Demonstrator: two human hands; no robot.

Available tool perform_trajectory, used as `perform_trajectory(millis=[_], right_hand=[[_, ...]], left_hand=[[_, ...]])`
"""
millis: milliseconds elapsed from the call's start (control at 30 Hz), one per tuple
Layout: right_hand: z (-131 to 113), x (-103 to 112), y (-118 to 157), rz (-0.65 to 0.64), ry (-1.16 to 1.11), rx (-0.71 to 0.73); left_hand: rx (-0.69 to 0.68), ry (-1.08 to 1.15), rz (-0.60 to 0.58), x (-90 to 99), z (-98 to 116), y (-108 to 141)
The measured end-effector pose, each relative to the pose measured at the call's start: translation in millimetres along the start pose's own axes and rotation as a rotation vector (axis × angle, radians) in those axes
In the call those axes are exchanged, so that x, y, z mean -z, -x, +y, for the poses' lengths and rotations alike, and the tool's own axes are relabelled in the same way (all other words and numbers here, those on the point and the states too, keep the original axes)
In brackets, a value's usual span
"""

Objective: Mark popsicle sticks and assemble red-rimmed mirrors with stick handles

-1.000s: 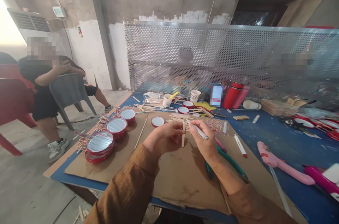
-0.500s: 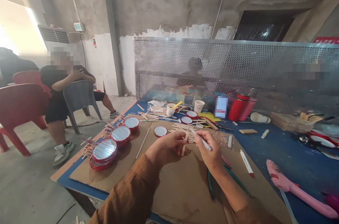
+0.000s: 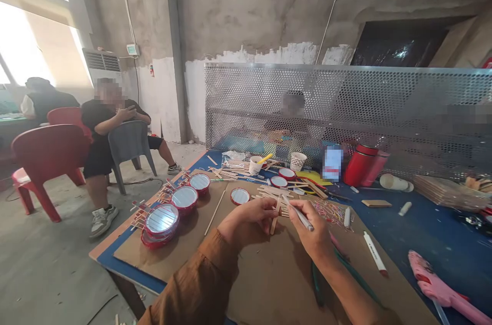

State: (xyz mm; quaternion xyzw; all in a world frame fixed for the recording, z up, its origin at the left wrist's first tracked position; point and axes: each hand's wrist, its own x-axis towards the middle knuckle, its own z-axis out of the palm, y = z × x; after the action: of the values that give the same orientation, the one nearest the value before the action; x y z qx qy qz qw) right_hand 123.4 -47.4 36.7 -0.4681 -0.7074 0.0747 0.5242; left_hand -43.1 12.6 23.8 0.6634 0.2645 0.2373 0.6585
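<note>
Above the brown cardboard (image 3: 265, 273), my left hand (image 3: 253, 217) pinches a flat wooden stick (image 3: 275, 218) that stands nearly upright. My right hand (image 3: 311, 225) grips a white marker (image 3: 300, 215), its tip close to the stick's upper part. Behind both hands lie several loose wooden sticks (image 3: 269, 191). A small round red-rimmed piece (image 3: 240, 196) rests beyond my left wrist. Further left, several red-rimmed round pieces (image 3: 162, 220) with sticks attached stand in a row. One thin stick (image 3: 215, 212) lies between them and my left hand.
A white marker with a red end (image 3: 374, 253) and a pink glue gun (image 3: 438, 284) lie at the right. Green-handled pliers (image 3: 317, 284) sit under my right forearm. Paper cups (image 3: 255, 166), a red bottle (image 3: 360, 165) and a perforated metal screen (image 3: 246, 109) are behind. A person sits at the left.
The whole view has shifted, so things appear further right and slightly lower. Both hands keep their hold on the stick and marker, with little change between them.
</note>
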Motion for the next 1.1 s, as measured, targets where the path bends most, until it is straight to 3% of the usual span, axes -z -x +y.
perform_trajectory(millis=[1100], right_hand=[[4.7,-3.4,0.5,-0.031,0.061,0.008]], left_hand=[[-0.02,-0.053,-0.013,3.3,-3.4,-2.3]])
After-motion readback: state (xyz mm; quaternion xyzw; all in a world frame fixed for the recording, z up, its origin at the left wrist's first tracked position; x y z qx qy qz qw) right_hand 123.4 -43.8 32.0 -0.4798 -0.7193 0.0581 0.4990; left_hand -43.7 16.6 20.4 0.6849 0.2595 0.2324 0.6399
